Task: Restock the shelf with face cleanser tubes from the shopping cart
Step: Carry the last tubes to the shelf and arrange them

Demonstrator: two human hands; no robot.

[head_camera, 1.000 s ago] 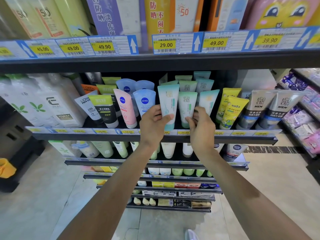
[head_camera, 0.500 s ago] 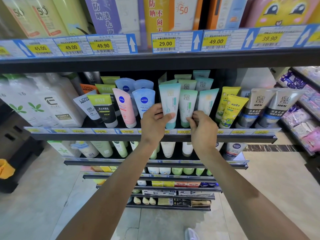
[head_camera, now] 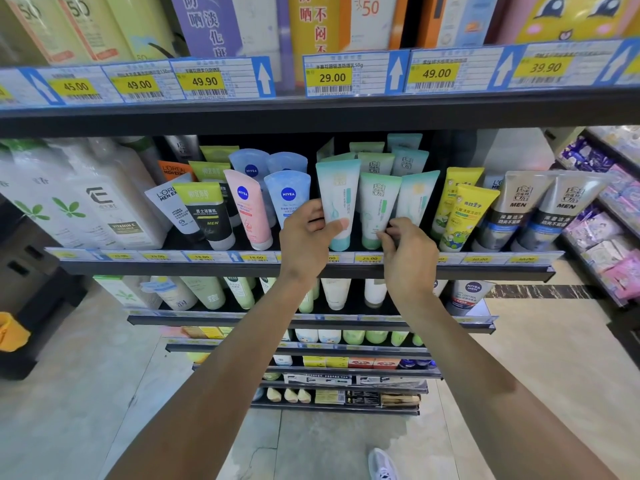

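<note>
Three pale teal and green face cleanser tubes stand caps down in the front row of the middle shelf [head_camera: 485, 268]. My left hand [head_camera: 306, 239] grips the left teal tube [head_camera: 337, 199] near its lower end, thumb on its front. My right hand [head_camera: 408, 251] pinches the lower part of the green tube [head_camera: 375, 202] beside it. A third teal tube [head_camera: 417, 194] leans just right of my right hand. More tubes of the same kind stand behind them. The shopping cart is out of sight.
Nivea tubes [head_camera: 287, 195] and dark men's tubes stand to the left, yellow tubes [head_camera: 467, 216] and grey MEN tubes [head_camera: 516, 206] to the right. A shelf edge with price tags [head_camera: 332, 76] hangs overhead. Lower shelves hold more tubes. A side rack [head_camera: 609, 216] stands at right.
Both hands have stayed on the tubes. My right hand has slid a little lower and its fingers have curled to the green tube's lower edge. The tubes stand slightly straighter.
</note>
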